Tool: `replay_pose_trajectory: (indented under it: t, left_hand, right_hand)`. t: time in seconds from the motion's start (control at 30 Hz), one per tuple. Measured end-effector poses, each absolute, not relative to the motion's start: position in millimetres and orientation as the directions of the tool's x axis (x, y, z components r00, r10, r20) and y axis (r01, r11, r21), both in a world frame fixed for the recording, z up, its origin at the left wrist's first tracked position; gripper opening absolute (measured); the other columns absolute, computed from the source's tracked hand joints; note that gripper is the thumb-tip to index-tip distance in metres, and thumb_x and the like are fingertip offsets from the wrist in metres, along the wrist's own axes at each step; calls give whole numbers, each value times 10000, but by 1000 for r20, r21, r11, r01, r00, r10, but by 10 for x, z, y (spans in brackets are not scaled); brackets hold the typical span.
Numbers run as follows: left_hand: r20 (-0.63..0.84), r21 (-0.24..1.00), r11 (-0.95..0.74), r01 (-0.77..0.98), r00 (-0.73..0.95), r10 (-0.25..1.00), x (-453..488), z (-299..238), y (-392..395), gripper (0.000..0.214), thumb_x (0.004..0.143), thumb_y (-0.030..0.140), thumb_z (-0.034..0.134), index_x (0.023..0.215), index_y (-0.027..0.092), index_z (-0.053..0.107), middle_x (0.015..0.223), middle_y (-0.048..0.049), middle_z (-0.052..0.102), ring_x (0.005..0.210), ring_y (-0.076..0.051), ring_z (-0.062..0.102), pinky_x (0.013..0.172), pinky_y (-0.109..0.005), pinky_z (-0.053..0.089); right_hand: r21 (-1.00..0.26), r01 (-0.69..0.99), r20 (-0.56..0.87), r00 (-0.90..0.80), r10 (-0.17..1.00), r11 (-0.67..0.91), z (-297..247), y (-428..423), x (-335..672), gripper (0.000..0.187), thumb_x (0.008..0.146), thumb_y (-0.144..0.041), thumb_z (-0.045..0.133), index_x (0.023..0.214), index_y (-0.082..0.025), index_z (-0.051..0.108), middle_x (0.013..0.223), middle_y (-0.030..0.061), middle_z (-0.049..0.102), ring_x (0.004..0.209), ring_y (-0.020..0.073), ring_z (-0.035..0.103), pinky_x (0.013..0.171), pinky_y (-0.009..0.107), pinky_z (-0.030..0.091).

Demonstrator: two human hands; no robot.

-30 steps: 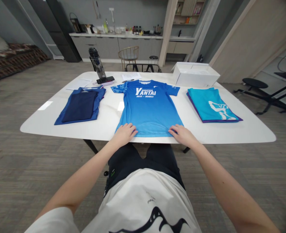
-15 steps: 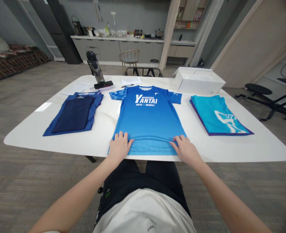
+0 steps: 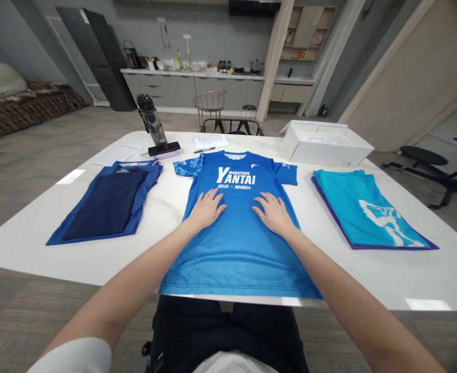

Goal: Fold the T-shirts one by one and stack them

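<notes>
A blue T-shirt (image 3: 236, 248) with white "Marathon Yantai" lettering lies spread flat, its hem along the table's near edge and its collar facing away. My left hand (image 3: 208, 208) rests on the shirt's left half just below the lettering, fingers stretched out and holding nothing. Across from it, my right hand (image 3: 273, 211) lies on the right half, open with its fingers spread. Both palms touch the cloth. To the left is a folded dark navy garment (image 3: 107, 204) on top of a blue one (image 3: 59, 234). A folded turquoise garment (image 3: 348, 199) lies on a purple one at the right.
The white table (image 3: 30, 228) also bears a handheld vacuum cleaner (image 3: 156, 127), printed paper (image 3: 210, 141), a pen (image 3: 204, 150) and an open white box (image 3: 329, 145) at the back. Beyond stand a wire-backed chair (image 3: 210, 101) and a kitchen counter (image 3: 197, 75).
Both hands have slid from the shirt's hem up to its middle, away from me. The crease near the hem has mostly flattened. The view has tilted up and moved closer.
</notes>
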State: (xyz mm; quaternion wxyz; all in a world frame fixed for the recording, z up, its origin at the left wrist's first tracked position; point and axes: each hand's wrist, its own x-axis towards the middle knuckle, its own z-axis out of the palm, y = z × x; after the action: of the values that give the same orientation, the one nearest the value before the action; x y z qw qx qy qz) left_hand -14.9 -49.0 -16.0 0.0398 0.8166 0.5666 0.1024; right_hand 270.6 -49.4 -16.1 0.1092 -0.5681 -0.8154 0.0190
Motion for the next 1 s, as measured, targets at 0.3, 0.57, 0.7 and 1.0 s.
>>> replay_pose_trajectory:
  t: [0.3, 0.57, 0.7, 1.0]
  left_hand:
    - [119, 168, -151, 974, 132, 984, -255, -286, 620, 608, 1053, 521, 284, 1576, 241, 414, 1702, -121, 260, 1580, -335, 198, 1251, -635, 135]
    - [42, 261, 117, 958, -133, 990, -663, -292, 1439, 745, 1028, 599, 203, 1641, 182, 268, 1718, -152, 187, 1581, -350, 186, 1243, -567, 241]
    - [-66, 201, 226, 953, -217, 974, -957, -374, 1611, 809, 987, 691, 184, 1636, 222, 293, 1715, -135, 202, 1579, -374, 180, 1237, -649, 170]
    - [10, 117, 164, 979, -166, 986, -859, -255, 1875, 767, 1013, 615, 198, 1614, 160, 337, 1702, -170, 224, 1570, -367, 217, 1244, -647, 135]
  right_hand:
    - [-221, 950, 77, -207, 975, 219, -305, 679, 2605, 590, 1065, -563, 294, 1538, -256, 469, 1680, 112, 315, 1555, 343, 221, 1205, 694, 180]
    - [-266, 962, 43, 71, 997, -57, -275, 1577, 2824, 729, 1033, -657, 175, 1620, -259, 342, 1719, 112, 197, 1564, 383, 162, 1176, 753, 154]
    - [-254, 948, -89, 174, 981, -192, -320, 1797, 3079, 809, 990, -732, 125, 1665, -295, 207, 1733, 92, 139, 1566, 420, 116, 1146, 808, 90]
    - [-182, 967, -92, 164, 982, -179, -276, 2082, 3052, 854, 962, -777, 153, 1639, -282, 314, 1724, 100, 184, 1554, 471, 84, 1109, 847, 16]
